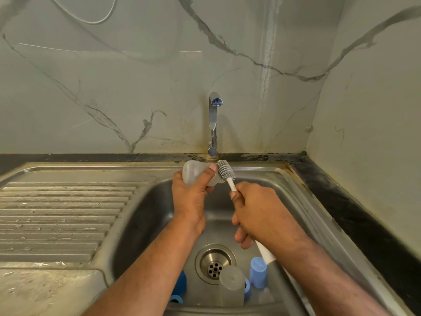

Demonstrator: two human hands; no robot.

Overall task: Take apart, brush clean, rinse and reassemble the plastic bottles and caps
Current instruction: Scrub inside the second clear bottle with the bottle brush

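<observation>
My left hand (pixel 193 192) is gripping a clear plastic bottle (pixel 196 173), fingers (pixel 210 168) curled round its body, and I am holding it tilted above the sink (pixel 303 201), just in front of the tap (pixel 213 124). My right hand (pixel 257 210) is closing round the white handle of the bottle brush (pixel 224 171), and the grey bristled head is sitting just beside the bottle's open end, touching it or very nearly; I cannot tell whether it is going in.

The bottle is looking light and thin-walled, so I am judging it will flex if I squeeze hard, and it will likely be slippery once wet. Holding it round the middle, as I am doing, is seeming the safest place. The brush head is looking soft and bendy, while the handle is looking stiff.

Down near the drain (pixel 215 264), another clear bottle (pixel 231 286) is lying with a pale blue cap (pixel 258 272) just beside it, and darker blue parts (pixel 180 286) are resting by my left forearm. The ribbed draining surface (pixel 57 215) is stretching away to the left.
</observation>
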